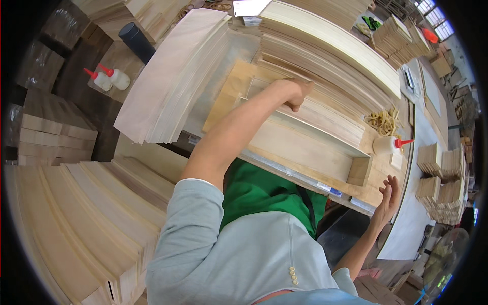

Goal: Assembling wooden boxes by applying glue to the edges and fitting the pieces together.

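On the workbench lies a long, shallow wooden box-like assembly, with a pale panel (300,140) along its near side and a short wooden end block (359,171) at its right end. My left hand (296,94) is over its far side, beside a long stack of thin wooden boards (325,76). Its fingers curl down and are partly hidden, so what they hold cannot be made out. My right hand (388,197) is raised by the bench's front right edge, fingers apart, holding nothing. Beyond it, a white glue bottle with a red nozzle (385,145) stands on the wooden work board (378,170).
Rubber bands (385,121) lie behind the glue bottle. A tall stack of pale sheets (170,76) rises at the left of the bench. Further left are two more glue bottles (118,80) and a dark tumbler (136,41). Stacked panels (81,218) fill the lower left.
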Tool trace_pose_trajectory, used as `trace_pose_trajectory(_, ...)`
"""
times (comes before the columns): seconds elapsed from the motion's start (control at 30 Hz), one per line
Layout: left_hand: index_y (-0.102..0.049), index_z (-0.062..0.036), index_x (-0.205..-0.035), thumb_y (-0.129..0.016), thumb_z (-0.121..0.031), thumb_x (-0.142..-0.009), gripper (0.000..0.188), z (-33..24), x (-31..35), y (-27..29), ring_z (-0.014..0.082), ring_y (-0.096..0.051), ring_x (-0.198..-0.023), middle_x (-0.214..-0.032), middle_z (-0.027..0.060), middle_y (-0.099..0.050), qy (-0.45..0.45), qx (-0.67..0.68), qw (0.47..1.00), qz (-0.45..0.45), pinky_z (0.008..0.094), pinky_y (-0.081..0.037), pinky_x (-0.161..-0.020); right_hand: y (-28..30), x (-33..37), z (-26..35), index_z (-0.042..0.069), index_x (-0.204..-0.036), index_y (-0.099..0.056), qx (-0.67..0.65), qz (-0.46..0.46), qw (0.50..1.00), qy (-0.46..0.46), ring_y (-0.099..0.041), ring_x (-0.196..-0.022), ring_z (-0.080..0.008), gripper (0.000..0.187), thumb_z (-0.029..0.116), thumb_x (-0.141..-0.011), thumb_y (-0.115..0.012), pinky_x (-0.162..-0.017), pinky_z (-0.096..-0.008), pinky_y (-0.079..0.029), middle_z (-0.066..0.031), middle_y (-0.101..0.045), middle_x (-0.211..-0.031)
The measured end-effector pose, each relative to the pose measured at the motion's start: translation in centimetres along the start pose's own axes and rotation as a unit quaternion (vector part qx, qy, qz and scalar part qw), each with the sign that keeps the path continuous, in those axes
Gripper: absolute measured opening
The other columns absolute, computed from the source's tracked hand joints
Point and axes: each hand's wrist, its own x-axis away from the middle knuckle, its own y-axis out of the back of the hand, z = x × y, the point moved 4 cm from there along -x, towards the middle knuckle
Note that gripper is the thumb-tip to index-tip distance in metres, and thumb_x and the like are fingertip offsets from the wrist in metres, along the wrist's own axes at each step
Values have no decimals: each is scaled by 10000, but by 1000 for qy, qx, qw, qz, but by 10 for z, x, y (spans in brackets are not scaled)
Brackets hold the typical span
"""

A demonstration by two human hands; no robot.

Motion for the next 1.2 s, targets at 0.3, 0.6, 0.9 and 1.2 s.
trace_pose_trajectory(0.3, -599, -26, -889, -581, -21, -746, 144, -46, 112, 40, 325, -604, -899, -951, 150, -578, -290, -98, 837, -454, 416, -500, -756, -2, -2, 46, -28, -1183, -569, -47, -32, 996, 75, -602, -899, -162, 292, 156, -968, -494, -758, -281, -480, -134, -647, -1051)
trace_pose_trajectory(0.6, -601, 1, -1004, -593, -85, -838, 187, -84, 180, 9, 240, -626, -846, -1000, 142, -608, -408, 323, 739, -429, 352, -489, -762, -56, -11, 97, -59, -1334, -402, -228, 195, 939, 167, -516, -1155, -267, 635, 375, -903, -571, -963, -409, -398, -167, -517, -1264)
trace_pose_trajectory(0.9, -472, -27, -1191, -550, -124, -925, 294, -93, 128, -70, 118, -549, -1024, -1106, 51, -567, -471, 780, 411, -37, 308, -448, -910, -94, 20, 65, -23, -1356, -359, -295, 434, 850, -56, -449, -1210, -276, 1156, 655, -525, -789, -998, -422, -364, -147, -463, -1318)
trace_pose_trajectory(1.2, -568, -130, -1220, -700, -242, -725, 524, -106, 244, -71, 237, -529, -1048, -1182, 63, -553, -432, -52, 767, -471, 335, -441, -895, -20, -8, 109, 5, -1333, -444, 155, 319, 915, 192, -433, -1220, -359, 1048, 459, -473, -834, -1025, -429, -337, -207, -440, -1304)
